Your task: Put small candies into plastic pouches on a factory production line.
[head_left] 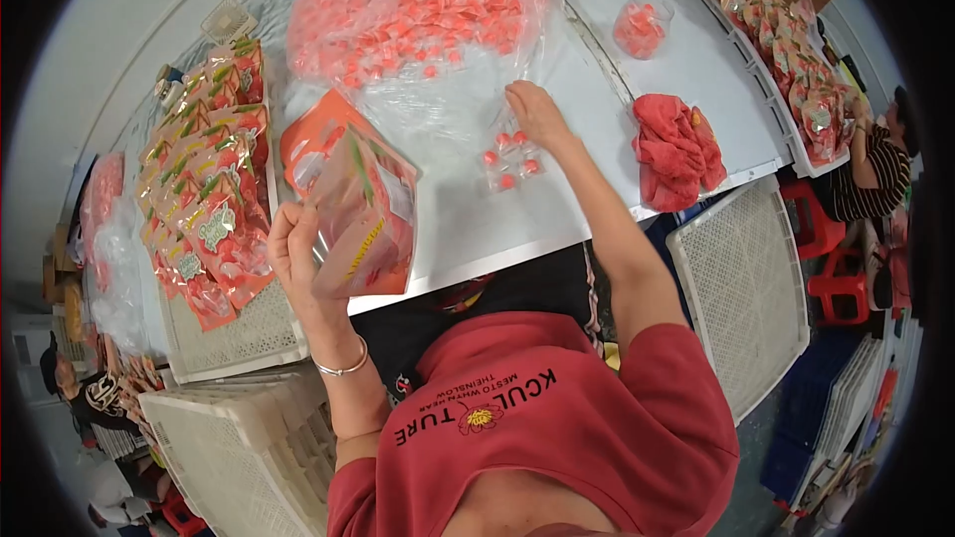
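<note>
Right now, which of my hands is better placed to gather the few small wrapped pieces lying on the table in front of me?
Probably your right hand: it is right by the small wrapped pieces, while your left hand is farther off, taken up with gripping the pouch.

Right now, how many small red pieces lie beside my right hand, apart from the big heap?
5 red pieces are visible near the right hand: two in the far row, one at the left, one at the right, one nearest you. The hand may hide more.
</note>
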